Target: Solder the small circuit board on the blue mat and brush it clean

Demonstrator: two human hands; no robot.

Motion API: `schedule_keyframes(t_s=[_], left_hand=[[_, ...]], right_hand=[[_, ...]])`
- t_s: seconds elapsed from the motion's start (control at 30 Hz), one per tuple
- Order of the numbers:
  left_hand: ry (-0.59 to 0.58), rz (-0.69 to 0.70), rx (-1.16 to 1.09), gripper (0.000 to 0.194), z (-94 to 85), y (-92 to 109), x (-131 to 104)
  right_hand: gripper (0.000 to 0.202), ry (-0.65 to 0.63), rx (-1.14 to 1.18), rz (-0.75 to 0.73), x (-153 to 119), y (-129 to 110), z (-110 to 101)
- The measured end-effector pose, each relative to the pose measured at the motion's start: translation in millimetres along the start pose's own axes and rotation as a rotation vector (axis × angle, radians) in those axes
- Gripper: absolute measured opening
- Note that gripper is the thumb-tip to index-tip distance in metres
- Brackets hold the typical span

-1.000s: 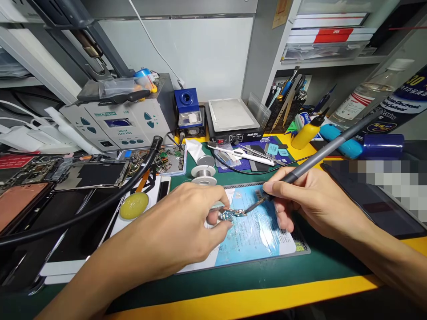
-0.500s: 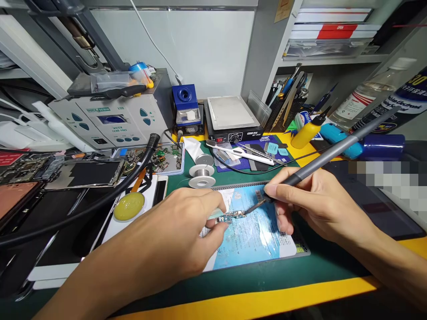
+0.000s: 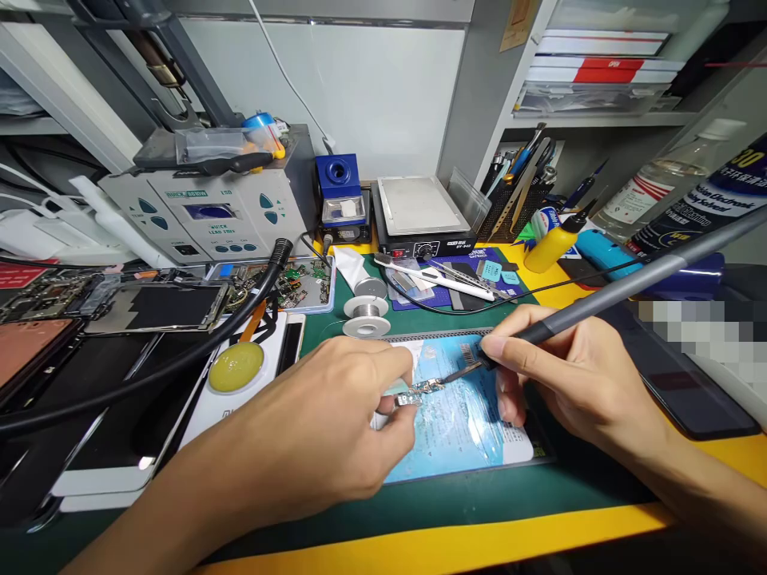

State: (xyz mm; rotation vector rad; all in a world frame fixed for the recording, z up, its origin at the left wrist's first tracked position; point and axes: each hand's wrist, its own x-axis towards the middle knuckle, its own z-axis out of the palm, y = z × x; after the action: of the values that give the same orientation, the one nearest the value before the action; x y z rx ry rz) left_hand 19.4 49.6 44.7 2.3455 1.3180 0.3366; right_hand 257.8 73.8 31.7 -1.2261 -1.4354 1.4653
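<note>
My left hand [image 3: 353, 407] pinches a small circuit board [image 3: 418, 393] between thumb and fingers, its near end partly hidden by them. A pale green piece shows beside the board under the index finger; its kind is unclear. My right hand [image 3: 557, 367] is closed like a pen grip around a grey soldering iron [image 3: 578, 307]. The iron's tip meets the right end of the board, or comes very close to it. Under both lies a blue and white printed sheet [image 3: 459, 435] with a glossy clear film. Just behind my left hand stands a solder wire spool [image 3: 367, 316].
A hot air station [image 3: 216, 212] is at the back left, beside a blue iron stand [image 3: 337, 180] and a small hot plate [image 3: 419, 212]. A black hose [image 3: 228, 331] and an iron cable cross the bench. Phones, a round tin of yellow paste [image 3: 236, 367] and bottles surround the mat.
The whole view has shifted slightly. The board in my left hand looks turned, showing a more silvery face. The soldering iron stays at its right end.
</note>
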Motion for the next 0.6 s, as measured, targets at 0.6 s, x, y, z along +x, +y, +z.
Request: schedule_keyframes(t_s=[0.6], left_hand=[[-0.004,-0.08,0.002,0.018,6.9,2.3,-2.2]], right_hand=[[0.029,0.158,-0.061,-0.058,-8.0,-0.6,10.4]])
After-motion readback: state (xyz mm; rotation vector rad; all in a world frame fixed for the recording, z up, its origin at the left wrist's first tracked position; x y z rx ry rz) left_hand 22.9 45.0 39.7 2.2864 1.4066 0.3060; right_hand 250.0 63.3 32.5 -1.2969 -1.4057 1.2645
